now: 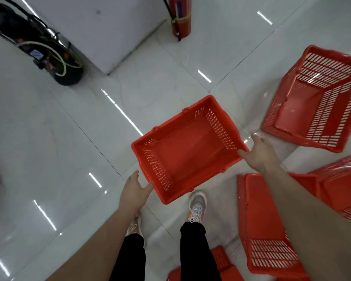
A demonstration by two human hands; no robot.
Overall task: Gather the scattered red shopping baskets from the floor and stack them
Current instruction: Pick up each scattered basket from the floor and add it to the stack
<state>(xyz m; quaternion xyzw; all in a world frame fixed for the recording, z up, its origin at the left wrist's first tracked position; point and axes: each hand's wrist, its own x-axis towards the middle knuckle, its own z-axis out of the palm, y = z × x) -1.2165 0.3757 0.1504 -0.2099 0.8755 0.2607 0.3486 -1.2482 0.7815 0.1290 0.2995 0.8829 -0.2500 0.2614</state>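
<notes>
I hold a red shopping basket (187, 151) upright above the white tile floor, in front of my feet. My left hand (135, 190) grips its near left corner, thumb on the rim. At the right corner, my right hand (260, 154) holds the rim with the thumb hooked over it. A second red basket (316, 102) lies tipped on its side at the right. A third basket (265, 230) lies on its side at the lower right, partly hidden by my right forearm. More red baskets sit at the far right (346, 189) and at the bottom edge (223, 264).
A white cabinet (101, 27) stands at the back left, with black cables and machinery (49, 51) at its side. A red fire extinguisher (181, 17) stands at the back. My shoes (197, 207) are below the held basket. Bare tile floor (49, 149) stretches to the left.
</notes>
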